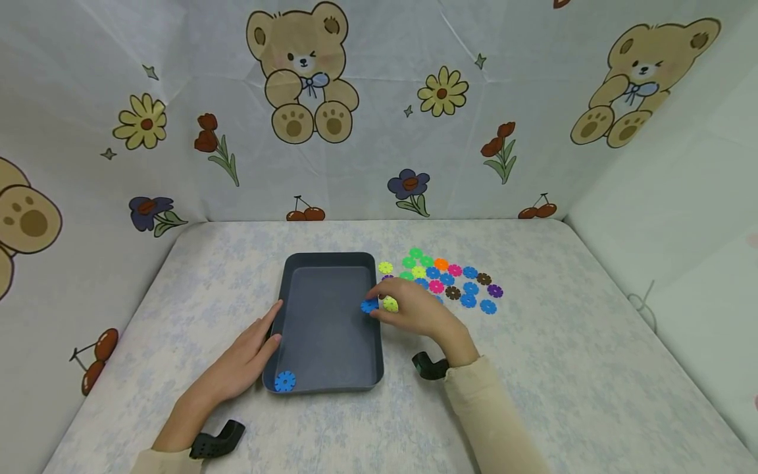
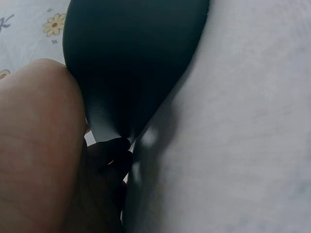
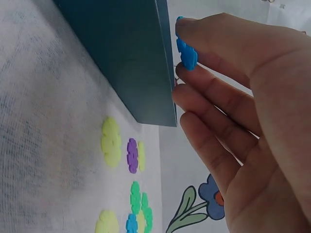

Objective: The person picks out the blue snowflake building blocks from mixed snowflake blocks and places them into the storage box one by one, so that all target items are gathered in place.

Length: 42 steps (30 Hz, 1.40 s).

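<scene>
A dark grey rectangular tray (image 1: 331,329) lies on the table. My left hand (image 1: 245,355) rests against its left side, thumb near the rim; in the left wrist view the tray wall (image 2: 136,58) hides part of the fingers. Between thumb and fingertips my right hand (image 1: 417,308) pinches a blue notched plastic disc (image 1: 369,306) at the tray's right rim. The right wrist view shows that blue disc (image 3: 187,51) held above the rim, the other fingers loosely bent. Another blue notched disc (image 1: 285,381) sits in the tray's near left corner.
Right of the tray lie several loose notched discs in green, yellow, orange, pink, brown, purple and blue, including a purple disc (image 1: 495,291) at the far right of the group. A patterned cloth wall (image 1: 367,184) stands behind the table.
</scene>
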Each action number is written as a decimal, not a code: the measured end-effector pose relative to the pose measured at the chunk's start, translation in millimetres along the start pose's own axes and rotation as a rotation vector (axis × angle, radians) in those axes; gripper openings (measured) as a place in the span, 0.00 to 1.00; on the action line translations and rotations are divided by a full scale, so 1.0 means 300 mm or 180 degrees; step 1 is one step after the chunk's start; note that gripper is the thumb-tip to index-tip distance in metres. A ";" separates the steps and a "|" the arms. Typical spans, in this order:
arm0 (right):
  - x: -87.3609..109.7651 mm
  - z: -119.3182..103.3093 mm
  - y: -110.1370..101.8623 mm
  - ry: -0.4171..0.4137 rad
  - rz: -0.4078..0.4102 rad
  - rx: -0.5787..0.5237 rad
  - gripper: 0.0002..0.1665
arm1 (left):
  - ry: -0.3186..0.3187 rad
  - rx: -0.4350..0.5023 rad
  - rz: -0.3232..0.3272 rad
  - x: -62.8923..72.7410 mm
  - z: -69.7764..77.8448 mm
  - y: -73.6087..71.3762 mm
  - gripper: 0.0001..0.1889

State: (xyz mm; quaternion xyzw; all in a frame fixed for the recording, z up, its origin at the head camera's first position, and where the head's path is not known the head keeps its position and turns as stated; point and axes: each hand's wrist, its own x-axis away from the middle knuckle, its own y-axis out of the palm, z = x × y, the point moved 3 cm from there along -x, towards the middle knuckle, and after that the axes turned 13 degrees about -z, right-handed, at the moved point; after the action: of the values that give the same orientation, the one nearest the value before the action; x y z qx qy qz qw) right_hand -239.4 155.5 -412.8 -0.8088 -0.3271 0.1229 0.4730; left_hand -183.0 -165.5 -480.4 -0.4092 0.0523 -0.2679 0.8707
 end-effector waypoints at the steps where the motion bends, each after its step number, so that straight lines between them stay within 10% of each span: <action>1: -0.002 -0.002 0.003 -0.0037 -0.0009 -0.0013 0.16 | 0.0000 0.0000 -0.0001 0.000 0.000 0.000 0.34; 42: -0.056 -0.136 0.069 -0.0509 -0.0020 0.0307 0.14 | 0.0095 0.0086 -0.0003 0.002 0.008 -0.001 0.34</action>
State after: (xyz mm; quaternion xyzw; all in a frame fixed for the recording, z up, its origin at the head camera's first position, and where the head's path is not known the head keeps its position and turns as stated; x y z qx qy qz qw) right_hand -222.7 109.7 -410.9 -0.7716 -0.3602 0.2012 0.4842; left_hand -181.9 -164.4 -478.5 -0.3934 0.0615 -0.2750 0.8751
